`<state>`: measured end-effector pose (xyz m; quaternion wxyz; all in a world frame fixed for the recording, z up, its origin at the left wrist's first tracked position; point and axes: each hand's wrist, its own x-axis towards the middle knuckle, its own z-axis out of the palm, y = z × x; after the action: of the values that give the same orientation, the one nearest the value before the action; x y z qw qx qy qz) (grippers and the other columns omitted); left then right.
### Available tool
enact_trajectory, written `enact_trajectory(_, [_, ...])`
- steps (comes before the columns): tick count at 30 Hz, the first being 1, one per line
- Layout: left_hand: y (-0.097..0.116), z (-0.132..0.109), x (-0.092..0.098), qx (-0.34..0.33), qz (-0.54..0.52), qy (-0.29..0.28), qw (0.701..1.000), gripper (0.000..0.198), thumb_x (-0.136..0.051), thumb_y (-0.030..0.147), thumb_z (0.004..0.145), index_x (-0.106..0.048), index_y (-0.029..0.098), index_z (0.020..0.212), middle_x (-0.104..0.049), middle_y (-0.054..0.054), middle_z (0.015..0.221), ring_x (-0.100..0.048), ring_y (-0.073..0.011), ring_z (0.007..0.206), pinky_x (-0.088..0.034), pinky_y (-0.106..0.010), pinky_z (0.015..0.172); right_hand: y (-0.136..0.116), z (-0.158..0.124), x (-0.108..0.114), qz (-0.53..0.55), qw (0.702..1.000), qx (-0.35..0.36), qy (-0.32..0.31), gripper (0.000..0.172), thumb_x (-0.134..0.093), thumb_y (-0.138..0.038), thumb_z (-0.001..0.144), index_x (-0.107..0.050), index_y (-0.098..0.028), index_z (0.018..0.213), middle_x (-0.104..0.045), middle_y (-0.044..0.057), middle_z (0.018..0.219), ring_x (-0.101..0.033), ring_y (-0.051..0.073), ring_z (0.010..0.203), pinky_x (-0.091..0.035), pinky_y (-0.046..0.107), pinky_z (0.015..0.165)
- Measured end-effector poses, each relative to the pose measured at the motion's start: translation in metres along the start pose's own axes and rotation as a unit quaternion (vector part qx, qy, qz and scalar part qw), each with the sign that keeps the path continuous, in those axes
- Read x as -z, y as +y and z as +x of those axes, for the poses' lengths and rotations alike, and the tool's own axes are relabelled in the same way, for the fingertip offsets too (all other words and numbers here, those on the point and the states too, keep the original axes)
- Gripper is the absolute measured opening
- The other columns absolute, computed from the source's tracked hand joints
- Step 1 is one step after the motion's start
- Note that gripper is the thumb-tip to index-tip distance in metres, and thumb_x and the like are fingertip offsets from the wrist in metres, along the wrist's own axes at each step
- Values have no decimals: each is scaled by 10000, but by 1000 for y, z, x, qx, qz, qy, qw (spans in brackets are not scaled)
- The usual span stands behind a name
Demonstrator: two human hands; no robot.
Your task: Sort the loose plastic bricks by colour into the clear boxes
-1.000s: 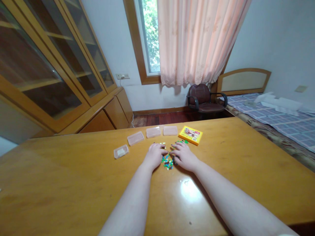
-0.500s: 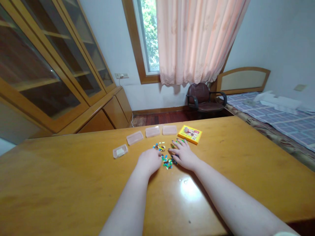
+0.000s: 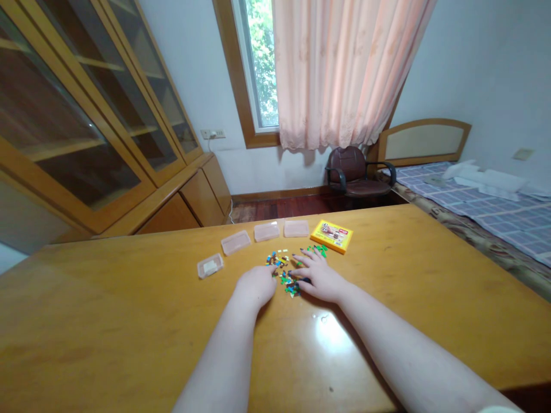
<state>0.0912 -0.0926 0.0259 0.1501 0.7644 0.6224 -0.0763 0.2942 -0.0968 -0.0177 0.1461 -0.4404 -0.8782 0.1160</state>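
Small toy building bricks [image 3: 293, 288] in blue, green, white and brown lie in a loose pile between my hands. My left hand [image 3: 257, 285] is at the pile's left edge, its fingers curled in and mostly hidden behind the back of the hand; what they pinch, if anything, does not show. Spread fingers of my right hand [image 3: 319, 275] rest over the pile's right side. Just beyond that hand is a group of green bricks [image 3: 321, 250]. Blue, brown and yellow bricks [image 3: 275, 260] lie ahead of my left hand, with a few white bricks [image 3: 282, 250] behind them.
Clear plastic boxes stand in an arc on the wooden table [image 3: 129, 321]; the leftmost box [image 3: 210, 266] holds something whitish. At the back right is a yellow carton [image 3: 332, 236]. Past the table are an office chair [image 3: 353, 172], a bed [image 3: 486, 189] and a glass-door cabinet [image 3: 94, 115].
My left hand has drawn slightly left, away from the pile's middle. My right hand has shifted a little left over the bricks, and more green bricks show beyond it.
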Motion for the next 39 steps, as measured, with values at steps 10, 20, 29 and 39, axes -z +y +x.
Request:
enact_trajectory(10, [3, -8, 2, 10, -7, -69, 998, 403, -380, 235, 801, -665, 193, 1083, -665, -151, 1127, -630, -277, 1028, -476, -392, 885, 1, 2, -5, -4, 1000, -21, -11, 448, -510, -480, 854, -544, -324, 1273, -371, 74, 1456, -232, 344, 1352, -112, 596, 1074])
enact_trajectory(20, [15, -17, 8, -32, 0, -86, 996, 349, -390, 274, 807, -706, 221, 947, -705, -117, 1028, -658, -262, 940, -502, -364, 818, -2, 0, 0, 21, 999, 24, 1, 292, -537, -432, 847, -678, -327, 1080, -498, 25, 1358, -302, 314, 1323, -121, 575, 1086])
enact_trajectory(29, [14, -15, 2, -41, -2, -78, 996, 378, -400, 246, 796, -648, 199, 1077, -668, -145, 1116, -636, -289, 1004, -484, -402, 869, -1, 0, -1, 25, 999, 25, -4, 363, -557, -439, 831, -624, -339, 1173, -487, 40, 1370, -315, 312, 1317, -138, 579, 1080])
enact_trajectory(39, [23, -18, -1, -60, -13, -81, 995, 399, -410, 243, 816, -601, 202, 1163, -662, -144, 1135, -641, -280, 1006, -492, -379, 860, 3, 0, 0, 52, 998, 46, 12, 266, -535, -420, 862, -692, -309, 1046, -599, 40, 1233, -397, 267, 1270, -139, 549, 1092])
